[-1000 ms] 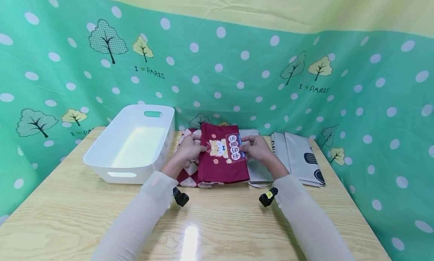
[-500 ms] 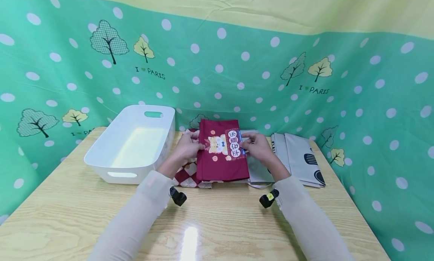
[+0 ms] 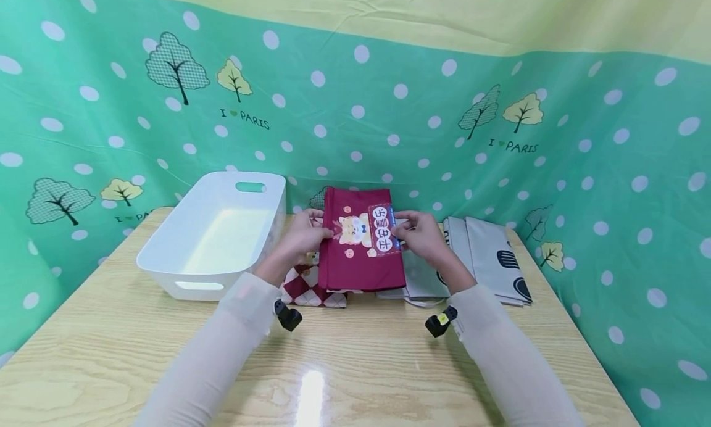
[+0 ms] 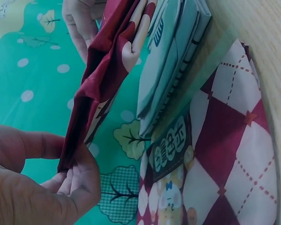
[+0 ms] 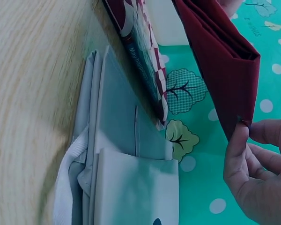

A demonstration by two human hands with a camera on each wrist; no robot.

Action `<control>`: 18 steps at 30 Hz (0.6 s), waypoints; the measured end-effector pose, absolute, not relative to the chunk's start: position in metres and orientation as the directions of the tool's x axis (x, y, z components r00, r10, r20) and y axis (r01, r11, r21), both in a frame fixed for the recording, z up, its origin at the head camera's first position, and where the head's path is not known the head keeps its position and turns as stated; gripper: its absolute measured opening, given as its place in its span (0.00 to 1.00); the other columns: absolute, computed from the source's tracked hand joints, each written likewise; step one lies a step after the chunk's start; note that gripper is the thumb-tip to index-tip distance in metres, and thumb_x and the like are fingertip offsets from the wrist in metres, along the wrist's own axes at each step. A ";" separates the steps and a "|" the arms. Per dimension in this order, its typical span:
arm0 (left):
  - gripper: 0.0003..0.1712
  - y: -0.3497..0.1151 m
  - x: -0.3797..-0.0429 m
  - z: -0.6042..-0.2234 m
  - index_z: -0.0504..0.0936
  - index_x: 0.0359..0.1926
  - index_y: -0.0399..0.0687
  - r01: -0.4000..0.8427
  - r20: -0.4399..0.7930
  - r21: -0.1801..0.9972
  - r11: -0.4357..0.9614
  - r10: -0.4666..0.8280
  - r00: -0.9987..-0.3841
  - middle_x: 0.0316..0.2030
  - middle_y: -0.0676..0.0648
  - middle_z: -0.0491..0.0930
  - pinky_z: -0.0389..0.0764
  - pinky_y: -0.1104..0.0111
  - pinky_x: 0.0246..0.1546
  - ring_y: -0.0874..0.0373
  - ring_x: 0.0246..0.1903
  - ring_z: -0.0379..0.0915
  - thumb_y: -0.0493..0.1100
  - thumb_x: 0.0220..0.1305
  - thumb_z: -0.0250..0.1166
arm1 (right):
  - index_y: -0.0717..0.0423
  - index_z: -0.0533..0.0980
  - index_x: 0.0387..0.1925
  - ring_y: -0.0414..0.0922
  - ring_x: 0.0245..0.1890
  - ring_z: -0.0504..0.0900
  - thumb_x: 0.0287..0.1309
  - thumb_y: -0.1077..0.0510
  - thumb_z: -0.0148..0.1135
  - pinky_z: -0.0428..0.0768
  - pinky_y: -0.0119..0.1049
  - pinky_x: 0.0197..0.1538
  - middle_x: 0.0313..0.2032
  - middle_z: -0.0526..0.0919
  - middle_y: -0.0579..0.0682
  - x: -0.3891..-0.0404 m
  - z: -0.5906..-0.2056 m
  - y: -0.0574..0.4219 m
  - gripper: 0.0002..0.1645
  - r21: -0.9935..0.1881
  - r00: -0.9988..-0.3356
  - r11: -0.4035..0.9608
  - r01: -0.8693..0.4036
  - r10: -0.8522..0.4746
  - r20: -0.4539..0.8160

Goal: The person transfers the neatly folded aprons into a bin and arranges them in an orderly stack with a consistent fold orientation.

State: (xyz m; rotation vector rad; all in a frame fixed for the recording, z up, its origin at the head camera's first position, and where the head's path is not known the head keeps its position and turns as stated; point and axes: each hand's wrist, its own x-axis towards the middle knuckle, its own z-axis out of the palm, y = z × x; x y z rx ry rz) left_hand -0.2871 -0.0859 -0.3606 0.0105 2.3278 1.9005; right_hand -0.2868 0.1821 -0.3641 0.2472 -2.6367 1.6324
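Both hands hold up a folded maroon cloth (image 3: 363,273) with a cartoon animal and white lettering. My left hand (image 3: 302,234) pinches its left edge between thumb and fingers; in the left wrist view, the left hand (image 4: 51,183) grips a folded corner. On the opposite edge, my right hand (image 3: 423,236) pinches near the lettering, and the right wrist view shows the right hand (image 5: 262,164) on a corner. Below lies a folded maroon-and-white checked cloth (image 3: 311,291), partly covered. Beside it a folded grey cloth (image 3: 428,282) with a white strap (image 5: 68,187) lies on the table.
A white plastic basket (image 3: 244,285) with handle slots stands to the left of the cloths. Farther right lies another folded grey cloth (image 3: 491,254) with black prints. A green dotted curtain (image 3: 355,131) hangs behind the wooden table (image 3: 366,365).
The maroon cloth has risen and shifted slightly left, uncovering more of the checked cloth. The left hand has moved left and up with it; the right hand has risen slightly, keeping its pinch.
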 end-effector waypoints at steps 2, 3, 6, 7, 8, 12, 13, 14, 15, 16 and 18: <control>0.27 -0.086 -0.287 -0.359 0.66 0.68 0.34 -0.084 -0.103 0.977 0.195 0.087 -0.991 0.50 0.35 0.77 0.87 0.61 0.45 0.44 0.48 0.81 0.30 0.70 0.61 | 0.62 0.75 0.65 0.50 0.38 0.84 0.70 0.63 0.61 0.88 0.49 0.40 0.41 0.83 0.60 -0.286 -0.363 0.181 0.24 -0.881 -0.986 0.447 -0.157 -0.118 0.116; 0.28 -0.086 -0.287 -0.358 0.66 0.68 0.34 -0.086 -0.104 0.977 0.193 0.086 -0.991 0.50 0.35 0.77 0.87 0.60 0.45 0.44 0.48 0.81 0.30 0.70 0.61 | 0.62 0.75 0.65 0.50 0.38 0.84 0.70 0.63 0.61 0.88 0.48 0.40 0.41 0.83 0.60 -0.286 -0.362 0.181 0.24 -0.878 -0.986 0.452 -0.159 -0.117 0.118; 0.28 -0.087 -0.288 -0.357 0.66 0.68 0.33 -0.080 -0.099 0.975 0.205 0.083 -0.992 0.50 0.35 0.76 0.87 0.61 0.45 0.45 0.48 0.81 0.30 0.70 0.61 | 0.62 0.75 0.65 0.50 0.38 0.84 0.70 0.62 0.62 0.88 0.46 0.39 0.40 0.83 0.59 -0.286 -0.361 0.180 0.24 -0.870 -0.985 0.464 -0.165 -0.116 0.125; 0.28 -0.087 -0.288 -0.356 0.66 0.68 0.33 -0.076 -0.096 0.974 0.213 0.084 -0.992 0.50 0.35 0.76 0.87 0.61 0.45 0.45 0.48 0.80 0.30 0.70 0.61 | 0.62 0.75 0.65 0.49 0.38 0.84 0.70 0.62 0.62 0.88 0.44 0.38 0.40 0.83 0.59 -0.285 -0.360 0.180 0.24 -0.867 -0.985 0.469 -0.168 -0.118 0.127; 0.28 -0.088 -0.288 -0.356 0.66 0.68 0.33 -0.073 -0.094 0.973 0.221 0.084 -0.992 0.49 0.36 0.76 0.87 0.61 0.44 0.46 0.48 0.80 0.30 0.70 0.61 | 0.62 0.75 0.65 0.49 0.38 0.84 0.70 0.62 0.62 0.88 0.44 0.38 0.40 0.83 0.59 -0.285 -0.359 0.180 0.24 -0.864 -0.984 0.473 -0.172 -0.120 0.131; 0.29 -0.091 -0.288 -0.354 0.65 0.68 0.32 -0.045 -0.068 0.965 0.259 0.079 -0.995 0.47 0.36 0.76 0.87 0.62 0.43 0.47 0.46 0.80 0.30 0.69 0.61 | 0.62 0.75 0.65 0.50 0.37 0.84 0.70 0.62 0.62 0.88 0.45 0.38 0.40 0.83 0.58 -0.287 -0.356 0.178 0.24 -0.860 -0.983 0.477 -0.180 -0.126 0.136; 0.29 -0.091 -0.288 -0.354 0.65 0.68 0.32 -0.039 -0.062 0.962 0.270 0.079 -0.995 0.46 0.37 0.76 0.87 0.63 0.43 0.48 0.45 0.80 0.30 0.69 0.62 | 0.62 0.75 0.65 0.50 0.37 0.84 0.70 0.62 0.62 0.88 0.45 0.38 0.40 0.83 0.58 -0.287 -0.355 0.177 0.23 -0.860 -0.983 0.479 -0.179 -0.126 0.135; 0.29 -0.091 -0.288 -0.354 0.66 0.68 0.32 -0.033 -0.056 0.961 0.275 0.076 -0.996 0.46 0.37 0.76 0.87 0.63 0.42 0.48 0.44 0.79 0.30 0.69 0.62 | 0.62 0.75 0.65 0.50 0.38 0.84 0.70 0.62 0.62 0.88 0.44 0.38 0.40 0.83 0.58 -0.287 -0.354 0.176 0.23 -0.859 -0.983 0.480 -0.180 -0.125 0.136; 0.29 -0.092 -0.288 -0.353 0.66 0.68 0.32 -0.028 -0.051 0.960 0.279 0.073 -0.996 0.45 0.37 0.76 0.87 0.63 0.42 0.48 0.43 0.79 0.30 0.68 0.62 | 0.61 0.75 0.65 0.50 0.38 0.84 0.70 0.62 0.62 0.88 0.43 0.37 0.40 0.82 0.58 -0.288 -0.353 0.175 0.23 -0.860 -0.983 0.479 -0.179 -0.123 0.136; 0.28 -0.092 -0.287 -0.352 0.66 0.67 0.32 -0.025 -0.047 0.958 0.284 0.072 -0.996 0.44 0.37 0.76 0.87 0.63 0.42 0.48 0.43 0.79 0.30 0.69 0.62 | 0.61 0.75 0.65 0.50 0.38 0.84 0.70 0.62 0.62 0.88 0.42 0.37 0.39 0.82 0.58 -0.288 -0.352 0.174 0.23 -0.857 -0.983 0.482 -0.181 -0.124 0.138; 0.27 -0.094 -0.287 -0.350 0.67 0.67 0.33 -0.026 -0.047 0.956 0.291 0.066 -0.997 0.44 0.37 0.75 0.87 0.63 0.42 0.48 0.43 0.79 0.31 0.69 0.62 | 0.61 0.75 0.65 0.51 0.38 0.84 0.70 0.62 0.62 0.88 0.40 0.36 0.39 0.82 0.58 -0.290 -0.349 0.172 0.23 -0.857 -0.982 0.481 -0.185 -0.126 0.141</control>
